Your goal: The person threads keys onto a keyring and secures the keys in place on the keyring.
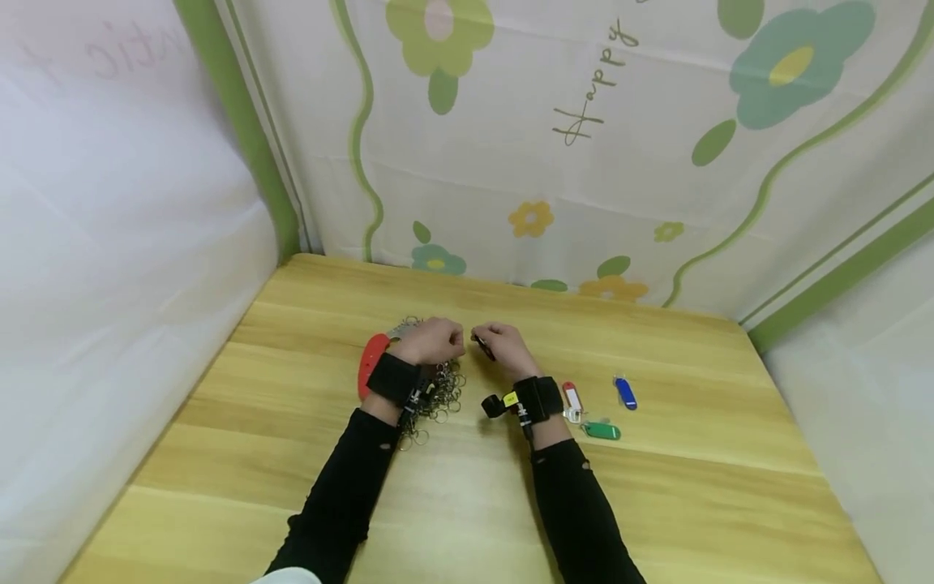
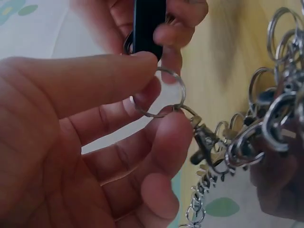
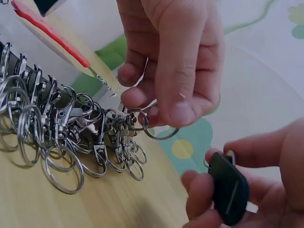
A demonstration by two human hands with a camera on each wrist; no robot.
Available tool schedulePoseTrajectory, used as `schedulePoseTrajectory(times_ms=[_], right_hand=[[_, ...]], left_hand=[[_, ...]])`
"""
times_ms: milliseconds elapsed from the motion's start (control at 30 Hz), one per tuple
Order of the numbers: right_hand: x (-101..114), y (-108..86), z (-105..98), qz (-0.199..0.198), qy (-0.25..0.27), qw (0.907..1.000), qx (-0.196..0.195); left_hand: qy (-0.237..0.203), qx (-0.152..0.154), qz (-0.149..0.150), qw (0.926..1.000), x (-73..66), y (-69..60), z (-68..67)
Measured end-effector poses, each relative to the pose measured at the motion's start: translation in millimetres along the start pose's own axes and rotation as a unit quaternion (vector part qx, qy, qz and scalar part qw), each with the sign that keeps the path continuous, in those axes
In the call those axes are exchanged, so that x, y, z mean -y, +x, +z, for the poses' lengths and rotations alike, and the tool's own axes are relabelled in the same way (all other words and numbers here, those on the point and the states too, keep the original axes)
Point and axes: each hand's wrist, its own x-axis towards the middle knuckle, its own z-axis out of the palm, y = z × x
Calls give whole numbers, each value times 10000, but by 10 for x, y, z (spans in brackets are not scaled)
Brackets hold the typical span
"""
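Observation:
My left hand [image 1: 432, 341] pinches a metal key ring [image 2: 182, 90] between thumb and fingers. That ring hangs from a small swivel clasp [image 2: 205, 140], one of a dense row on a key rack with a red end [image 1: 371, 362]. A short distance to the right, my right hand [image 1: 505, 347] grips a black key tag [image 3: 229, 190]. Part of a small ring shows at the tag's top, mostly covered by fingers. In the right wrist view, the tag and the pinched key ring are apart. Many other rings [image 3: 66, 171] dangle below the rack.
Right of my right forearm lie a red key tag [image 1: 572, 395], a green key tag [image 1: 602, 431] and a blue key tag [image 1: 625, 392]. The wooden table [image 1: 679, 503] is walled by white flowered cloth [image 1: 481, 162] at the back and sides.

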Motion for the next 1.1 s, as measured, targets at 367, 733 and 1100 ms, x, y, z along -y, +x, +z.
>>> schedulePoseTrajectory(times_ms=[367, 733, 1100], right_hand=[[-45, -28, 185, -293, -648, 9971, 256], [-45, -12, 197, -747, -1237, 9895, -10], [-32, -26, 211, -1211, -1843, 9752, 195]], left_hand=[[184, -619, 201, 9977, 87, -7, 74], [703, -1174, 326, 9901, 12, 23, 1], [785, -1211, 249, 9892, 28, 6, -22]])
